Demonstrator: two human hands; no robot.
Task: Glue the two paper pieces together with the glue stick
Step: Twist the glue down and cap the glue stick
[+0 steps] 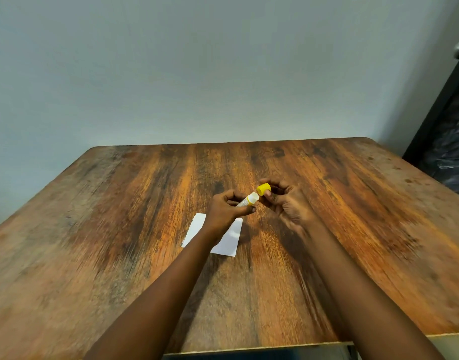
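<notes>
I see the wooden counter [145, 203] with two white papers [229, 241] lying near its middle, partly hidden under my left forearm, so I cannot tell whether they overlap. My left hand [227, 210] grips the glue [248, 200] just above them; my right hand [285, 203] pinches the yellow cap [263, 189], pulled clear of the tube. I judge only the uncapping done: spreading and pressing remain. The glue tip itself is too small to make out.

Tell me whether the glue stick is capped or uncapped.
Uncapped. The left hand holds the glue stick with its open end bare, and the right hand holds the yellow cap apart from it.
</notes>
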